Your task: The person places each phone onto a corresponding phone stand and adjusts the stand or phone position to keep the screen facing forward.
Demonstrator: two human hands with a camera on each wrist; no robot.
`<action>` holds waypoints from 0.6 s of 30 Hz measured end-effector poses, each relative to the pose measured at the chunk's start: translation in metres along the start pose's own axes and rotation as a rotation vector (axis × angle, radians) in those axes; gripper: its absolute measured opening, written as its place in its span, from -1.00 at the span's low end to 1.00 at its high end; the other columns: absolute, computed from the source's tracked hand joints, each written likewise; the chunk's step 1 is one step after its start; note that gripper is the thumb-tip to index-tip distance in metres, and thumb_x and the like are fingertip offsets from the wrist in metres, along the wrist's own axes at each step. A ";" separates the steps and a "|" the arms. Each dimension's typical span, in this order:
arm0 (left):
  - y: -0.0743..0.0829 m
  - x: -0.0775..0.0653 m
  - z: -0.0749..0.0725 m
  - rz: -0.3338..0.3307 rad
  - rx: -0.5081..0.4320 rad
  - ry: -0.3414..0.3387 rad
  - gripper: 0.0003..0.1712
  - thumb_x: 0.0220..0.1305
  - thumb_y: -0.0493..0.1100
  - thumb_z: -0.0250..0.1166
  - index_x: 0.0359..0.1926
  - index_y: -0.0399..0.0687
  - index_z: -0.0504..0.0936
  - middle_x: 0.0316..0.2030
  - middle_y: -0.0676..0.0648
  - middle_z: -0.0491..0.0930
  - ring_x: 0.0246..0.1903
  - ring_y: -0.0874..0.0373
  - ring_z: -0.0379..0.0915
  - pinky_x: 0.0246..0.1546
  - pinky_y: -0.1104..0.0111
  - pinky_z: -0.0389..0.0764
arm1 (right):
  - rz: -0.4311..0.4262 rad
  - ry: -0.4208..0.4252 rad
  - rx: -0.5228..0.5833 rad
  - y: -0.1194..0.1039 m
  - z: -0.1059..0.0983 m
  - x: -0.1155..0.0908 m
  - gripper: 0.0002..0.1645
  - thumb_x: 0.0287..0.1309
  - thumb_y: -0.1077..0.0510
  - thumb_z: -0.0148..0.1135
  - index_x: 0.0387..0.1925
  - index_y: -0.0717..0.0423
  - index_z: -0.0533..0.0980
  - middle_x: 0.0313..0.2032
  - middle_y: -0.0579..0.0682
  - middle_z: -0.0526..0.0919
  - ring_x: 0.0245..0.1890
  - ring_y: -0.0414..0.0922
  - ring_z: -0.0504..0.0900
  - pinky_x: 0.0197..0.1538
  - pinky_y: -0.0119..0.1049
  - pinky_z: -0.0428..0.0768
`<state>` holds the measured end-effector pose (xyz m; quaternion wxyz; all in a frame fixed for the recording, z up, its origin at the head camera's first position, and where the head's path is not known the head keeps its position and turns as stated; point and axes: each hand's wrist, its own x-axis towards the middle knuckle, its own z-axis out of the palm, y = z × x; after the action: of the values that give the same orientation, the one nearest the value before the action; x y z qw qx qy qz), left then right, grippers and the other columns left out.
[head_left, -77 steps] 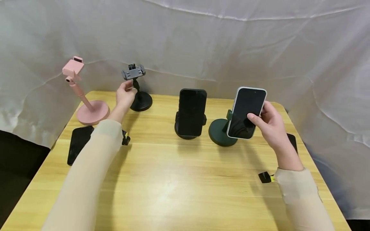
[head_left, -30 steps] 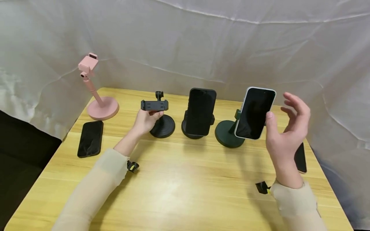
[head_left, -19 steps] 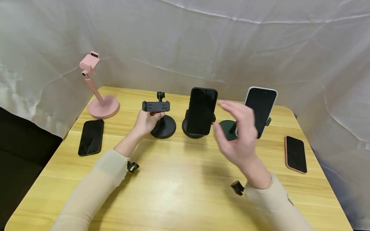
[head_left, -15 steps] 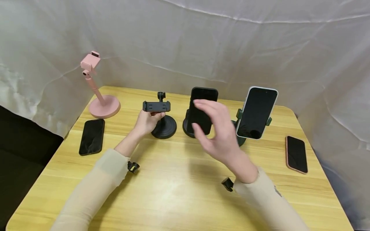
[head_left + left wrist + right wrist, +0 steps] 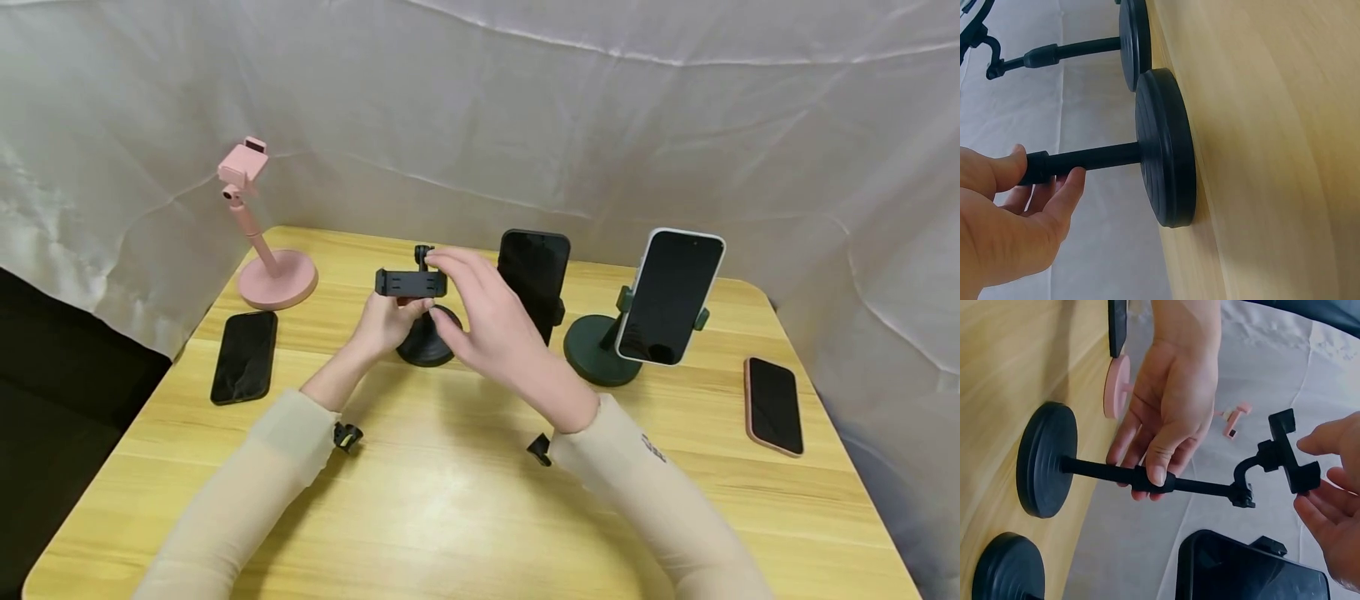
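Observation:
A black phone stand (image 5: 410, 284) with a round base (image 5: 1166, 150) stands upright on the table. My left hand (image 5: 382, 323) grips its pole (image 5: 1200, 486) with thumb and curled fingers, just below the clamp in the head view. From the right, my right hand (image 5: 491, 321) comes up to the clamp (image 5: 1286, 456), thumb and fingers spread around its end and holding nothing. Whether its fingertips touch the clamp I cannot tell. Behind the right hand, a dark phone (image 5: 534, 275) is held in another black stand, its base hidden by that hand.
A pink phone stand (image 5: 277, 279) is at the back left, with a black phone (image 5: 244, 358) lying before it. To the right, a green stand (image 5: 602, 350) bears a white-cased phone (image 5: 672, 292). A pink-cased phone (image 5: 775, 407) lies at the table's right edge.
My left hand brought the black stand forward and right, its clamp now facing front. The right hand let go of the white-cased phone and swept left past the middle phone to the clamp.

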<state>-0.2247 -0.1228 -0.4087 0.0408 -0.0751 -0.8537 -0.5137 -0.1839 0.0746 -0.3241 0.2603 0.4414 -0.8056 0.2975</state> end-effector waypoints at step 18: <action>0.000 0.001 0.000 0.017 -0.020 -0.030 -0.66 0.53 -0.31 0.21 0.24 -0.32 0.55 0.04 -0.31 0.58 -0.05 -0.13 0.47 -0.05 0.13 0.52 | 0.016 -0.098 -0.156 0.000 0.000 0.013 -0.58 0.25 0.25 0.47 0.12 0.25 0.65 0.09 0.12 0.72 0.14 0.05 0.64 0.17 -0.14 0.66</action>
<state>-0.2252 -0.1230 -0.4088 0.0314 -0.0905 -0.8483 -0.5207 -0.1900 0.0672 -0.3154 0.2518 0.4274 -0.8415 0.2142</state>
